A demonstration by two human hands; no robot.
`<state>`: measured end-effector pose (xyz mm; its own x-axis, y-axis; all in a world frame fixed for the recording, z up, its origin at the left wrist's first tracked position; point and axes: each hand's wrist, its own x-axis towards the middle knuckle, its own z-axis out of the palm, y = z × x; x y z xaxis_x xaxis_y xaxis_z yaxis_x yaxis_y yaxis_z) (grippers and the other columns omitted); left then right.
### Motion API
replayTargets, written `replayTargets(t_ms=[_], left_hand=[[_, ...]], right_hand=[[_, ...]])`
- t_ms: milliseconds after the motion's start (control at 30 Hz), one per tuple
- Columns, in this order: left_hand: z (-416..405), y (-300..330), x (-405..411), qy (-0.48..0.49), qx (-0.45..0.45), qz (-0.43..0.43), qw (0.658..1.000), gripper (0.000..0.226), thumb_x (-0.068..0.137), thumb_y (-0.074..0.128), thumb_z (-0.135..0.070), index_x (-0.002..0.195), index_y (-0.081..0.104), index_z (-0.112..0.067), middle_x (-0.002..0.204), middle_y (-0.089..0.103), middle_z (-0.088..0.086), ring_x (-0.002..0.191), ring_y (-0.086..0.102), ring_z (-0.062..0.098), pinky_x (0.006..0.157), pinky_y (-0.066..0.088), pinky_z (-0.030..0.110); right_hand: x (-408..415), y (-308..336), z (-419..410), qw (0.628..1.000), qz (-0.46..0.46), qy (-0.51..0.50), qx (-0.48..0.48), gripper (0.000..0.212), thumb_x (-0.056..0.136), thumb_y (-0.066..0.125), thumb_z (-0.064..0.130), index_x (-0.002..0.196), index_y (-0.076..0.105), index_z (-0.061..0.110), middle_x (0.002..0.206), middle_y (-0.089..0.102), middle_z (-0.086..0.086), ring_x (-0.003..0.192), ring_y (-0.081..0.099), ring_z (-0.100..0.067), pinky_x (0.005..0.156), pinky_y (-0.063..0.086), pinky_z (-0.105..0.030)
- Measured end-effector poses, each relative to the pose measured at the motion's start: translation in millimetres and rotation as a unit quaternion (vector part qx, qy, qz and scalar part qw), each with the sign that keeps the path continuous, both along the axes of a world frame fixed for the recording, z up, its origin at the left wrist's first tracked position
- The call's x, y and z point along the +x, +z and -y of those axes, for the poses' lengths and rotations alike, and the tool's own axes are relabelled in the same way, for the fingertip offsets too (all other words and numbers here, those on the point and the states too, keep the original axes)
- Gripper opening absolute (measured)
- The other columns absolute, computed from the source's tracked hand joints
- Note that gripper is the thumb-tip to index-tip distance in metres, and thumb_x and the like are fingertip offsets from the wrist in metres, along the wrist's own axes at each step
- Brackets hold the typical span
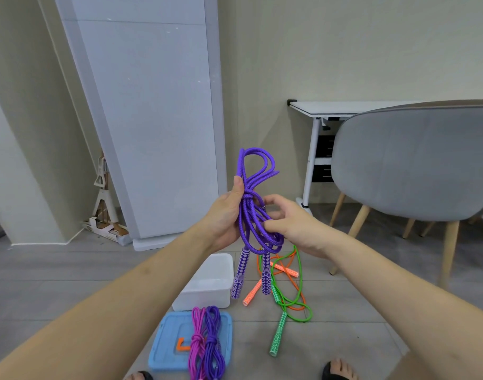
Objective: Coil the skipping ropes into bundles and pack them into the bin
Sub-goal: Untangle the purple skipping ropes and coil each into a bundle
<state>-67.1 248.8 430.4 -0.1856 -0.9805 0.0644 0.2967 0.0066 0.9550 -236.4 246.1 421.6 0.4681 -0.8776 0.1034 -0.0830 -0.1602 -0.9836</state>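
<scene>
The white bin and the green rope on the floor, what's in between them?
In the head view, the held purple rope's two handles hang between the white bin and green rope, with an orange handle on the floor.

Purple rope [251, 215]: braided cord, matt | handles [265, 272]: patterned, smooth | bin [207, 286]: white translucent plastic | lid [166, 344]: blue plastic | chair [413, 160]: grey cloth, wooden legs | floor [56, 270]: matt grey tile

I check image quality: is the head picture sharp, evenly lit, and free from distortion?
Head view: soft, even light, no glare; purple rope and both hands sharp; wide-angle bending tilts the white panel and stretches the forearms; the bin looks slightly washed out.
</scene>
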Motion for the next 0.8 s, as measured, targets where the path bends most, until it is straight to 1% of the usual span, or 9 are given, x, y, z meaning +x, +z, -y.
replayTargets(t_ms=[100,200,333,433,533,600,667,733,800], left_hand=[[0.0,2.9,0.1,-0.002,-0.001,0.002,1.0,0.064,0.088,0.044,-0.063,0.096,0.061,-0.001,0.081,0.061,0.016,0.074,0.064,0.026,0.075,0.06,0.036],[0.0,4.0,0.5,-0.003,-0.006,-0.004,1.0,0.062,0.095,0.039,-0.06,0.095,0.062,-0.002,0.081,0.063,0.016,0.075,0.065,0.027,0.075,0.06,0.037],[0.9,6.1,4.1,0.004,-0.005,-0.028,1.0,0.065,0.096,0.038,-0.06,0.105,0.061,0.0,0.086,0.067,0.017,0.079,0.068,0.03,0.077,0.061,0.041],[0.2,8.3,5.5,-0.001,0.0,-0.034,0.999,0.072,0.087,0.043,-0.062,0.111,0.06,0.003,0.092,0.07,0.022,0.08,0.07,0.035,0.077,0.061,0.047],[-0.5,7.8,5.6,0.007,0.003,-0.034,0.999,0.069,0.092,0.041,-0.061,0.112,0.06,0.002,0.097,0.069,0.024,0.084,0.07,0.037,0.078,0.061,0.048],[0.7,7.5,5.8,0.018,0.006,-0.031,0.999,0.069,0.093,0.04,-0.061,0.111,0.061,0.002,0.101,0.068,0.026,0.088,0.069,0.038,0.084,0.059,0.05],[2.4,6.9,5.9,0.03,0.005,-0.024,0.999,0.073,0.087,0.043,-0.065,0.111,0.061,0.002,0.105,0.065,0.028,0.091,0.067,0.039,0.087,0.057,0.05],[2.8,6.7,5.4,0.04,0.002,-0.019,0.999,0.075,0.082,0.045,-0.067,0.111,0.06,0.001,0.105,0.063,0.028,0.092,0.065,0.039,0.088,0.057,0.051],[2.9,6.1,4.5,0.046,0.001,-0.02,0.999,0.075,0.08,0.046,-0.067,0.109,0.06,0.0,0.1,0.063,0.027,0.091,0.064,0.039,0.086,0.057,0.052]], right_hand=[[-2.9,1.0,0.1,1.0,0.01,0.012,0.012,0.045,0.092,0.054,-0.013,0.129,0.052,0.011,0.096,0.075,-0.017,0.071,0.067,-0.02,0.067,0.055,-0.025],[-3.8,0.0,2.3,0.999,0.024,0.022,0.027,0.049,0.091,0.054,-0.014,0.132,0.052,0.013,0.101,0.075,-0.019,0.075,0.066,-0.022,0.07,0.053,-0.028],[-5.4,-2.0,3.6,0.999,0.031,0.022,0.013,0.058,0.088,0.06,-0.015,0.135,0.053,0.017,0.112,0.073,-0.023,0.082,0.069,-0.022,0.074,0.053,-0.031],[-6.0,-0.8,4.0,0.999,0.033,0.005,-0.005,0.058,0.087,0.062,-0.015,0.134,0.055,0.018,0.105,0.075,-0.018,0.083,0.072,-0.019,0.072,0.054,-0.028],[-5.5,2.0,3.3,0.998,0.054,-0.002,0.015,0.054,0.088,0.06,-0.015,0.132,0.056,0.015,0.099,0.074,-0.017,0.074,0.069,-0.017,0.067,0.051,-0.026],[-5.7,2.5,2.3,0.997,0.063,0.008,0.035,0.054,0.086,0.064,-0.01,0.133,0.056,0.015,0.096,0.073,-0.016,0.068,0.064,-0.017,0.064,0.046,-0.027],[-5.8,2.0,0.4,0.997,0.056,0.02,0.042,0.057,0.082,0.069,-0.003,0.134,0.056,0.016,0.094,0.073,-0.014,0.065,0.06,-0.017,0.062,0.042,-0.027],[-4.9,1.3,-0.9,0.998,0.049,0.024,0.044,0.055,0.087,0.068,-0.006,0.135,0.054,0.017,0.091,0.072,-0.011,0.063,0.059,-0.015,0.06,0.04,-0.027],[-2.9,-0.2,-1.4,0.998,0.04,0.02,0.038,0.052,0.09,0.067,-0.006,0.134,0.054,0.02,0.091,0.073,-0.009,0.065,0.059,-0.015,0.061,0.038,-0.028]])
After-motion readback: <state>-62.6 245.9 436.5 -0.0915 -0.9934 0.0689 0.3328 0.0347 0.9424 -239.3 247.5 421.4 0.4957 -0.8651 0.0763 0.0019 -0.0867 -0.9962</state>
